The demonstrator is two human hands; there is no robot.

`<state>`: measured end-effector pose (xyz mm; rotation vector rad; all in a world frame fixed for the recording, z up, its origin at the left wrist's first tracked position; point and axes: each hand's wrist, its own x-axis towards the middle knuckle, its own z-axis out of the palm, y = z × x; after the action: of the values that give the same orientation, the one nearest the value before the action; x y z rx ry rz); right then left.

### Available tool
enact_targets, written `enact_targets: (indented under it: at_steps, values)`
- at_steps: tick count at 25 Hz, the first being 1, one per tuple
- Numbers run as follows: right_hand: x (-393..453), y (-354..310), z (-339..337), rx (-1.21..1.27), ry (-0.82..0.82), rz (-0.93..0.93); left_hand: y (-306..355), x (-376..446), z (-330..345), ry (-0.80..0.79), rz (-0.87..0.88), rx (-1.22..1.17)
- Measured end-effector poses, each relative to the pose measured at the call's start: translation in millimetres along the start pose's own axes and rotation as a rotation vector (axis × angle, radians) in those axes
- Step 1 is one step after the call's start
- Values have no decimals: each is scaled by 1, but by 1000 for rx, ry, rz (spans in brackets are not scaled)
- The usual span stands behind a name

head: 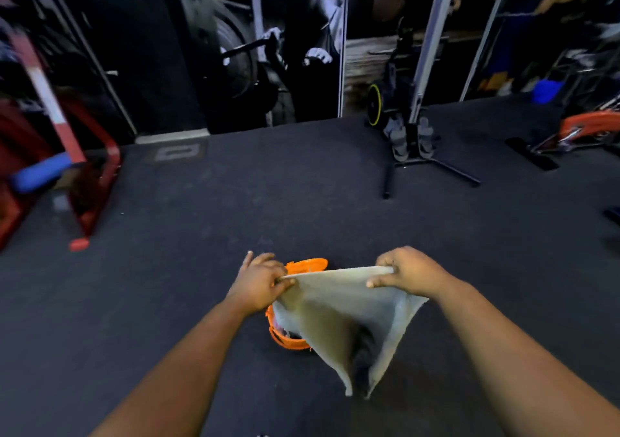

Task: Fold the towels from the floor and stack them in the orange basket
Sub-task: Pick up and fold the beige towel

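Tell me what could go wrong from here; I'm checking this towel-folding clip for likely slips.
1. Both hands, left hand and right hand, only pinch the top edge of the grey towel; a loose grip could drop a corner onto the floor.
2. The towel hangs in an uneven point, so the fold may come out crooked.
3. The towel hides most of the orange basket, so placing it may be imprecise.

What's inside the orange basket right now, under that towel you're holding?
The towel, held stretched between the left hand and right hand, covers most of the orange basket. Only a sliver of pale and dark cloth shows at its left rim; how many towels lie inside cannot be seen.
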<state>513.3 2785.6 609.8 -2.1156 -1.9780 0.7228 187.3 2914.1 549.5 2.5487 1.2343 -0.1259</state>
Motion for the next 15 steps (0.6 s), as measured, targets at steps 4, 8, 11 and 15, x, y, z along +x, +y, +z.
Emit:
enact_targets:
  at_steps: [4, 8, 11, 15]
  values:
    - [-9, 39, 7, 181, 155, 12, 5, -46, 2, 359, -316, -381]
    - [-9, 16, 23, 651, 375, 31, 17, -70, 2, 392, -499, -368]
    - [-12, -13, 27, 957, 503, 68, 1, -92, 6, 90, -425, 74]
    - [-20, -45, 45, 636, 460, 36, -15, -116, 10, 164, -349, -198]
